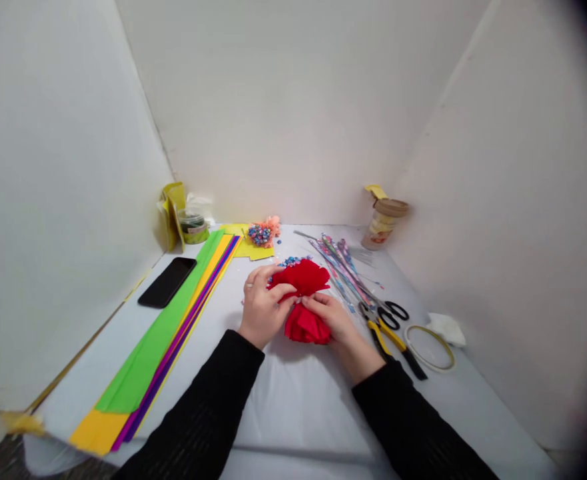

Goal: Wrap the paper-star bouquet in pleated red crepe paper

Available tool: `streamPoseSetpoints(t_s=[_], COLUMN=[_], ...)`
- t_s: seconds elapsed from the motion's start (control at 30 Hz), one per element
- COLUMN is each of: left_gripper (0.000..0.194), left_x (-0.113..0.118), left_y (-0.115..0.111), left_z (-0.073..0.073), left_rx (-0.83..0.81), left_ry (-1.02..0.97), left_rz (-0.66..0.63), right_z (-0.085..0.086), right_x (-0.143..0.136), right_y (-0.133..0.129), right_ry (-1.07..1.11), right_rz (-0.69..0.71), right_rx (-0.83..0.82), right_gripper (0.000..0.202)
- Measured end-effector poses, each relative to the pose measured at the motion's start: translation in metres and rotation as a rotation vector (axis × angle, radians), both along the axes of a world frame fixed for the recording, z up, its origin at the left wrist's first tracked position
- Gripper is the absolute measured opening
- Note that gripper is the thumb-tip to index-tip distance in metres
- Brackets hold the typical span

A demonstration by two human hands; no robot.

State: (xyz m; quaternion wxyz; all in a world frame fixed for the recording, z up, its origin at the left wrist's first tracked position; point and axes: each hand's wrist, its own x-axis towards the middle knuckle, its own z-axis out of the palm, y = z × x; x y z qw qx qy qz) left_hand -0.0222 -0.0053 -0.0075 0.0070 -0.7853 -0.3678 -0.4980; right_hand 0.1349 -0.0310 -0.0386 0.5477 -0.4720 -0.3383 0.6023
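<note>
A red crepe-paper flower (pixel 307 325) is held up over the middle of the white table, its ruffled petals spread above and below a pinched centre. My left hand (pixel 266 300) comes in from the left, thumb and fingers closed on the flower near its centre; a ring shows on one finger. From the right, my right hand (pixel 334 319) pinches the same centre, its fingertips close to the left thumb. Whatever small part lies between the fingertips is too small to make out. Blue beads (pixel 293 261) lie just behind the flower.
Coloured paper strips (pixel 143 363) and a phone (pixel 167 283) lie left. Yellow-handled pliers (pixel 390 333), black-handled scissors (pixel 392 313), a tape roll (pixel 430 348) and patterned strips (pixel 343 267) lie right. A cup (pixel 384 225) stands at the back, near walls on three sides.
</note>
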Motion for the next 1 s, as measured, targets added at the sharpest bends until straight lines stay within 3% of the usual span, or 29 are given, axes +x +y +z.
streamPoseSetpoints(t_s=[0.27,0.43,0.53,0.63,0.7,0.9,1.0], left_gripper=[0.004,0.009,0.012,0.012,0.013,0.017,0.020], left_x=[-0.005,-0.015,-0.014,-0.006,-0.001,-0.009,-0.015], left_y=[0.009,0.010,0.006,0.003,0.004,0.017,0.015], left_z=[-0.005,-0.001,0.000,-0.004,-0.008,-0.010,-0.006], left_rx=[0.052,0.101,-0.018,-0.157,-0.203,-0.253,-0.214], left_ry=[-0.026,-0.310,-0.349,-0.226,-0.161,-0.189,-0.228], left_rz=[0.075,0.254,0.179,0.016,-0.018,0.072,0.158], right_z=[0.000,-0.007,-0.011,-0.012,-0.013,-0.017,-0.019], right_x=[-0.001,0.004,0.008,0.010,0.010,0.005,0.005], right_y=[-0.002,0.000,0.004,0.007,0.008,0.005,0.005], right_ry=[-0.085,0.123,0.197,0.230,0.268,0.336,0.327], right_rz=[0.104,0.096,0.029,0.012,0.044,0.185,0.173], right_rx=[-0.058,-0.064,-0.063,-0.048,-0.051,-0.116,-0.033], right_gripper=[0.033,0.028,0.026,0.023,0.023,0.018,0.014])
